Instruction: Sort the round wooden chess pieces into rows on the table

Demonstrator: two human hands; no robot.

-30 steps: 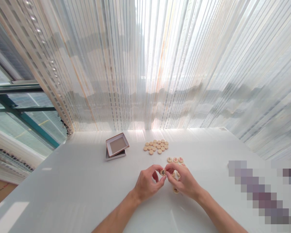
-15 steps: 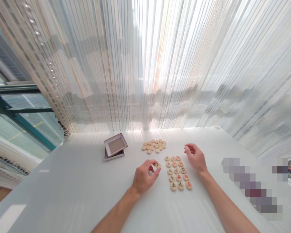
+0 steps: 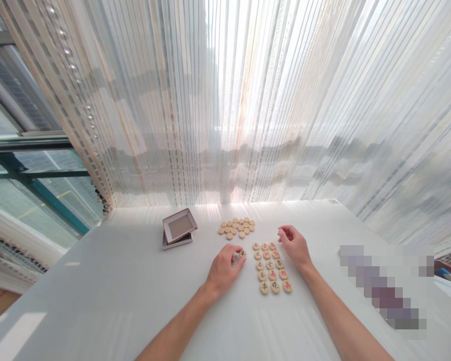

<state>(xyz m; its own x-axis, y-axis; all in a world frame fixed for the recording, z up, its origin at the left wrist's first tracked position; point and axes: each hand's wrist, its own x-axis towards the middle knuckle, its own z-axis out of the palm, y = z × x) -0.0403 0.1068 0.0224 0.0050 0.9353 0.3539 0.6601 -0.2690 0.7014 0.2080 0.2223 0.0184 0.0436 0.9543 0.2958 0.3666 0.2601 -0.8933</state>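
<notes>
My left hand [image 3: 224,271] pinches a round wooden chess piece [image 3: 242,254] with a black character, just left of a grid of face-up pieces [image 3: 270,268] laid in three columns on the white table [image 3: 116,291]. My right hand [image 3: 293,246] rests loosely curled at the grid's right edge, with nothing visible in its fingers. A cluster of face-down blank pieces [image 3: 237,228] lies farther back.
An open small box with its lid stacked askew [image 3: 178,228] sits back left of the pieces. Sheer striped curtains [image 3: 248,100] hang along the table's far edge. A blurred patch [image 3: 387,286] covers the right of the table.
One second ago both hands met over one piece; the right hand then drew away to the right, uncovering the grid. The left hand keeps the piece and has lowered it beside the grid.
</notes>
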